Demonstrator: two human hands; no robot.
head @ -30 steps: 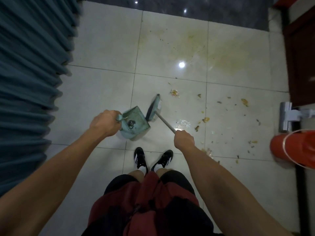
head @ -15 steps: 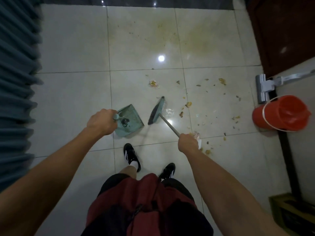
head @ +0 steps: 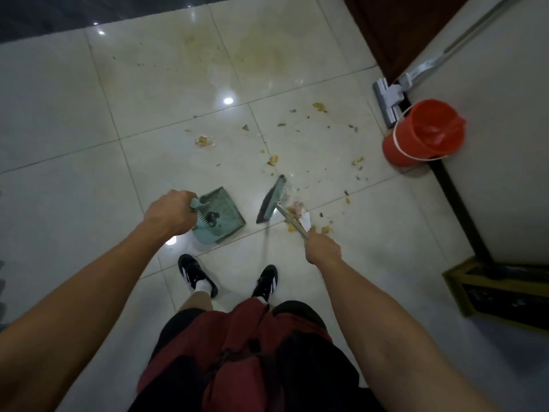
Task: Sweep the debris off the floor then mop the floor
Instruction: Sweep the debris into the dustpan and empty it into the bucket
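Note:
My left hand (head: pixel 169 214) grips the handle of a teal dustpan (head: pixel 223 216) resting on the pale tiled floor (head: pixel 74 150), its mouth facing right. My right hand (head: pixel 322 248) holds the thin metal handle of a teal broom (head: pixel 271 200), whose head stands on the floor just right of the pan, a small gap between them. Yellowish food scraps and paper bits (head: pixel 297 211) lie right of the broom head, and more debris (head: pixel 205 141) is scattered farther out. Yellow stains (head: pixel 261 55) mark the far tiles.
A red bucket (head: pixel 421 133) stands at the right by a white wall, with a flat grey mop (head: pixel 389 98) leaning behind it. A dark door (head: pixel 395 28) is at the upper right. A wooden box (head: pixel 502 289) sits at the right. My shoes (head: pixel 196 275) are below the dustpan.
My view and body have turned right, so the curtain has left the frame. The broom head has moved away from the dustpan to the right, toward the scraps. The dustpan stays low in my left hand.

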